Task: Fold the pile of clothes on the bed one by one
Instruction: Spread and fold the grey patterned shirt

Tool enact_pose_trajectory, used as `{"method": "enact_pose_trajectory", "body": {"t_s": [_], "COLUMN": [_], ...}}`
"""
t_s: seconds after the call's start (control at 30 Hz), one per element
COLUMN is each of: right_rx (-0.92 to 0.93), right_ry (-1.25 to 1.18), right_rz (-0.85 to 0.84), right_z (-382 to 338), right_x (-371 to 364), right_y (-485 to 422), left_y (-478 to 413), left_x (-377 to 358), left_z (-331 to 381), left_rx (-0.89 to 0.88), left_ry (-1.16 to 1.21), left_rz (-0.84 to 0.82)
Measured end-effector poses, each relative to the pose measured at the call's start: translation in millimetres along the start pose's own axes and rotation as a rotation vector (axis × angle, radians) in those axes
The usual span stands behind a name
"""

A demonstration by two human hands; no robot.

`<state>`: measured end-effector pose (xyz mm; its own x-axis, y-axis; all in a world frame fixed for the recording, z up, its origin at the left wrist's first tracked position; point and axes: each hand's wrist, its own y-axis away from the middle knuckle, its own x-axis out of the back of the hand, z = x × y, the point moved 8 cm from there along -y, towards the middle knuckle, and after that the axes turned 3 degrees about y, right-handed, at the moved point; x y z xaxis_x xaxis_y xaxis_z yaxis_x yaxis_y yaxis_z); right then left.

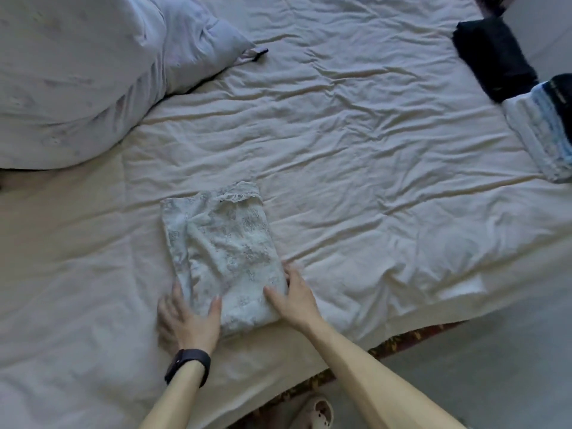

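Observation:
A pale lace garment (223,252), folded into a narrow rectangle, lies on the cream bed sheet (371,168) near the front edge. My left hand (185,320) rests at its near left corner, fingers spread flat, thumb on the fabric. My right hand (294,295) touches the near right corner with straight fingers along the garment's edge. A dark watch sits on my left wrist. At the far right lie a folded black garment (492,57) and a stack of folded white and blue clothes (544,131).
A bunched pale duvet with a pillow (77,72) fills the back left of the bed. The bed's front edge runs diagonally at lower right, with a patterned mattress side (402,342) and grey floor below. A white clog (315,413) shows at the bottom.

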<state>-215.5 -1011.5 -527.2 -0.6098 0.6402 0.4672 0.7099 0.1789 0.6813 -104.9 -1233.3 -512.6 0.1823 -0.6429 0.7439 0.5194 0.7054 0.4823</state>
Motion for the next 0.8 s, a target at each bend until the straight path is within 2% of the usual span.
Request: {"method": "enact_pose_trajectory", "body": {"t_s": [0.07, 0.2, 0.33, 0.43, 0.57, 0.67, 0.8], "right_rx": [-0.125, -0.19, -0.195, -0.165, -0.135, -0.116, -0.174], "right_ry": [-0.135, -0.25, -0.305, -0.246, -0.268, -0.263, -0.275], "right_rz": [-0.113, -0.256, -0.298, -0.215, -0.116, -0.041, -0.012], "right_z": [12, 20, 19, 22, 26, 35, 65], "right_x": [-1, -2, -5, -5, -1, 1, -9], "right_y": [4, 15, 20, 15, 17, 28, 42], "left_y": [11, 11, 12, 12, 13, 15, 34], "left_x": [6, 1, -2, -5, -6, -6, -21], "left_z": [-17, -35, -37, -44, -69, -85, -102], "left_rx": [0.188, 0.339, 0.295, 0.29, 0.399, 0.43, 0.508], "left_ry": [0.092, 0.251, 0.382, 0.503, 0.741, 0.763, 0.793], "left_rz": [-0.017, -0.214, -0.319, -0.349, -0.34, -0.283, -0.328]}}
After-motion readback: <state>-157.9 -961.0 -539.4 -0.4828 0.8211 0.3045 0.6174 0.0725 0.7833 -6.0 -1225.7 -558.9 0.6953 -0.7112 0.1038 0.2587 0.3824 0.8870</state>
